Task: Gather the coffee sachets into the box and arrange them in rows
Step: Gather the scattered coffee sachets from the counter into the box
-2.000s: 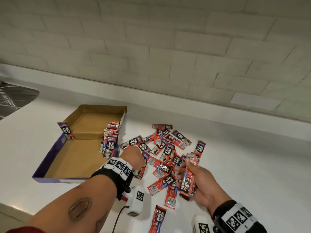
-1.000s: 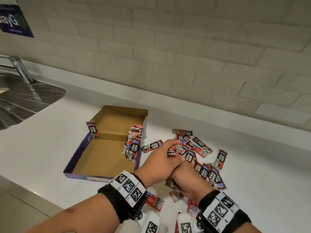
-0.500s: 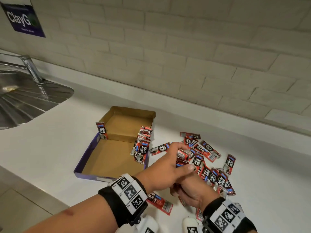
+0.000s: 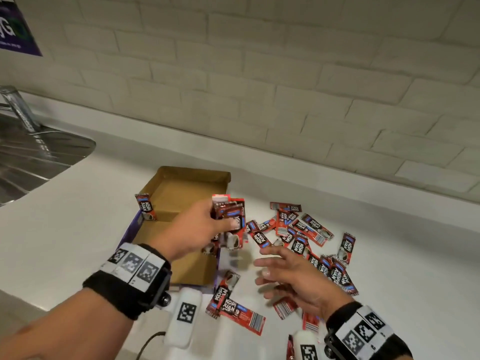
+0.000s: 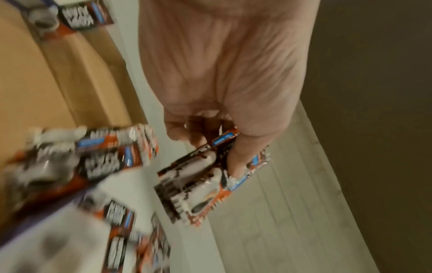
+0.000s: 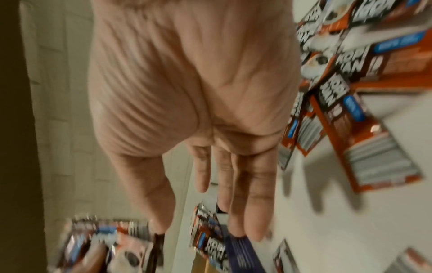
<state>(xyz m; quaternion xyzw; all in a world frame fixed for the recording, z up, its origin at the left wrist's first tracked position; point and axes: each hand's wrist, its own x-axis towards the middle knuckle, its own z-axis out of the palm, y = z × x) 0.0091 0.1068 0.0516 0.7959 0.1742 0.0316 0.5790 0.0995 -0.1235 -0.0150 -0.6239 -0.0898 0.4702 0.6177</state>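
Holding scene: a white tabletop (image 4: 78, 229) carries everything, running beneath both hands and out to their left.
Wall: pale brick (image 4: 285, 74) rises beyond the hands, past the far edge of the tabletop.
Sink: a steel drainer (image 4: 31, 157) lies far off to the left of the left hand.
Box: a shallow brown cardboard box (image 4: 181, 185) with a purple outer wall sits open directly under and beyond the left hand; its floor is mostly bare.
Left hand: the left hand (image 4: 197, 229) reaches over the box's right wall, thumb and curled fingers clamped on a bundle of sachets (image 4: 230, 216) held upright; in the left wrist view the thumb presses across the top packet.
Right hand: the right hand (image 4: 293, 276) hovers palm-down with fingers spread and straight, holding nothing, just right of the left hand and above the tabletop.
Loose sachets: a scattered pile of red and black coffee sachets (image 4: 298, 229) lies on the tabletop beyond and to the right of the right hand, many overlapping.
Near sachets: two sachets (image 4: 233, 305) lie flat on the tabletop between the wrists, just outside the box's near right corner.
Row in box: some sachets (image 5: 110, 147) stand against the box's right wall below the left hand, blurred.
Lone sachet: one sachet (image 4: 146, 210) stands upright against the box's left wall, to the left of the left hand.
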